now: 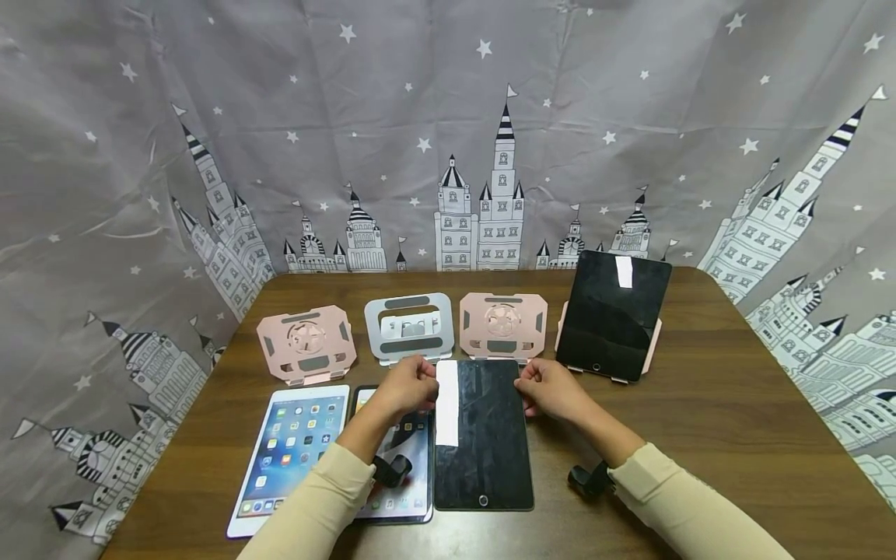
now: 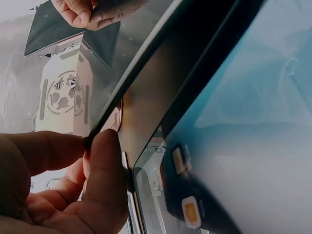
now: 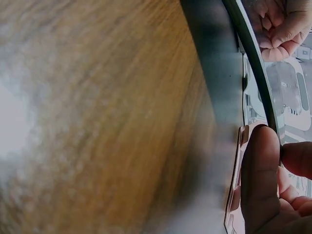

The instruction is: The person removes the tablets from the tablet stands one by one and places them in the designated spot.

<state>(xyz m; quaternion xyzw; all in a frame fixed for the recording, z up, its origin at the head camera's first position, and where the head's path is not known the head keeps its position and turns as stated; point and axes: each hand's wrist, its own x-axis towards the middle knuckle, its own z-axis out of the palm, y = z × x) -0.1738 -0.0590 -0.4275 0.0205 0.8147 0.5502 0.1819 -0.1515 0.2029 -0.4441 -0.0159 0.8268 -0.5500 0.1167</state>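
A dark-screened black tablet [image 1: 486,443] is held upright in front of me, its round button at the near end and a white reflection along its left side. My left hand [image 1: 409,386] pinches the tablet's left edge near the top, thumb and finger meeting on the rim in the left wrist view. On the opposite edge, my right hand [image 1: 553,389] pinches the same tablet [image 3: 253,58] between thumb and finger. Just beyond its top edge stands a pink tablet stand [image 1: 504,323] with a round cut-out pattern.
At the back right, another black tablet [image 1: 616,319] leans on a pink stand. A grey-blue stand [image 1: 409,323] and a further pink stand [image 1: 308,342] line the back left. A white lit tablet [image 1: 290,455] and a dark-framed lit tablet [image 1: 399,490] lie at left on the wooden table [image 1: 735,435].
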